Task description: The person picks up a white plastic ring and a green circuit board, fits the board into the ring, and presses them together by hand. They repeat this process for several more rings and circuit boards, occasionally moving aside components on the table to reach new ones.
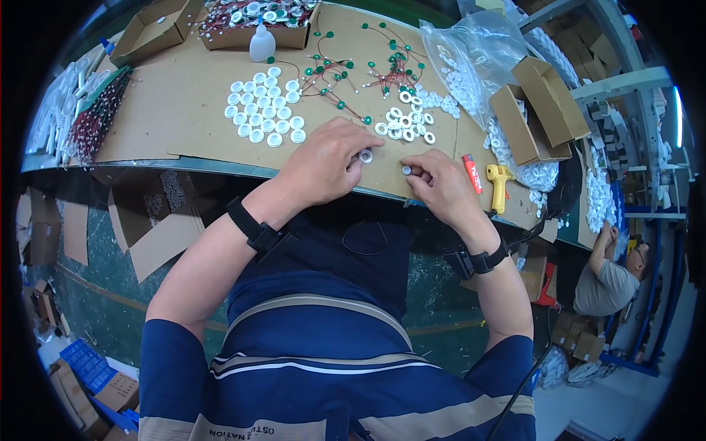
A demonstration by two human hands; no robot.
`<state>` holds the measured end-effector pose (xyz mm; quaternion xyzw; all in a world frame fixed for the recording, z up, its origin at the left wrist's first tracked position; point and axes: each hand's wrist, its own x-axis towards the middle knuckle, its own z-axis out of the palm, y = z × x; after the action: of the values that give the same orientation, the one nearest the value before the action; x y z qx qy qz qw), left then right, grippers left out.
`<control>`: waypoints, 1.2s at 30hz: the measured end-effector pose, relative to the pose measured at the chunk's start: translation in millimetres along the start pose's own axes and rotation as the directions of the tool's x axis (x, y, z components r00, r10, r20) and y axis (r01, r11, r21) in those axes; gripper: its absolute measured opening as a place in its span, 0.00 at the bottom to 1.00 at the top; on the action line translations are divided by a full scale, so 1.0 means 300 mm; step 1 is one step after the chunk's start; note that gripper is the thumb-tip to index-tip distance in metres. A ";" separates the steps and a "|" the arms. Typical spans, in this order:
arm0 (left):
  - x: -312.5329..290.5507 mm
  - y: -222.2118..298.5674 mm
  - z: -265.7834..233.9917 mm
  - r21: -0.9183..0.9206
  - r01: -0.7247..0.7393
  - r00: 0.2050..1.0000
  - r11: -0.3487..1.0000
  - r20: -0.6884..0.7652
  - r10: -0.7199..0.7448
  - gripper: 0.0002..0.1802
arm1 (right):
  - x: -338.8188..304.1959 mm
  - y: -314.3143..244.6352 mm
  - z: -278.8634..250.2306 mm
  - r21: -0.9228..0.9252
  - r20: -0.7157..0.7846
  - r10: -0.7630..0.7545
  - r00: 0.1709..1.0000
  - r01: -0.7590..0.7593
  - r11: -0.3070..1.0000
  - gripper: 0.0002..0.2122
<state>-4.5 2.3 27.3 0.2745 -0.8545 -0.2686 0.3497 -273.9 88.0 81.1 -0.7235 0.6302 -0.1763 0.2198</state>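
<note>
At the front edge of the cardboard-covered table, my left hand (329, 158) is closed with a white ring (365, 156) at its fingertips. To its right, my right hand (446, 187) pinches a small white round piece (407, 170) between thumb and fingers. The two hands are a short gap apart. Just beyond them lies a loose pile of white rings (407, 123). A group of white round caps (257, 120) is spread out to the left of the pile. Behind sit green discs on thin red wires (397, 70).
A yellow glue gun (499, 187) and a red tube (471, 173) lie right of my right hand. Farther back are a white squeeze bottle (262, 42), cardboard boxes (540, 103) and a clear bag (471, 55). Wire bundles (99, 117) lie far left. Another person (609, 283) works at far right.
</note>
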 end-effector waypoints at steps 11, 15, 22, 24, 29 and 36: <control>0.007 0.010 -0.009 0.029 0.085 0.994 0.996 0.062 -0.087 0.26 | 0.004 0.017 0.014 0.006 -0.005 0.000 1.000 0.000 1.000 0.12; 0.004 0.011 -0.008 0.041 0.077 0.995 0.996 0.053 -0.080 0.25 | 0.004 0.017 0.013 0.012 0.004 0.016 1.000 -0.016 1.000 0.12; 0.004 0.011 -0.012 0.036 0.098 0.992 0.995 0.073 -0.100 0.26 | -0.003 0.005 0.008 0.026 0.007 -0.026 1.000 0.026 0.999 0.12; 0.005 0.010 -0.010 0.037 0.095 0.993 0.995 0.073 -0.097 0.26 | 0.000 0.004 0.010 0.012 0.002 -0.038 0.999 0.038 0.999 0.11; 0.005 0.010 -0.003 0.034 0.071 0.996 0.997 0.049 -0.073 0.26 | 0.017 -0.015 0.018 0.005 -0.026 -0.068 0.997 0.069 0.998 0.10; -0.002 0.012 -0.002 0.043 0.041 0.999 0.998 0.030 -0.042 0.26 | 0.076 -0.072 0.052 0.016 -0.084 -0.168 0.982 0.170 0.985 0.09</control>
<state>-4.6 5.1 29.9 0.2953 -0.8595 -0.2616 0.3250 -244.4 69.3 79.1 -0.7638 0.5731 -0.2311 0.1863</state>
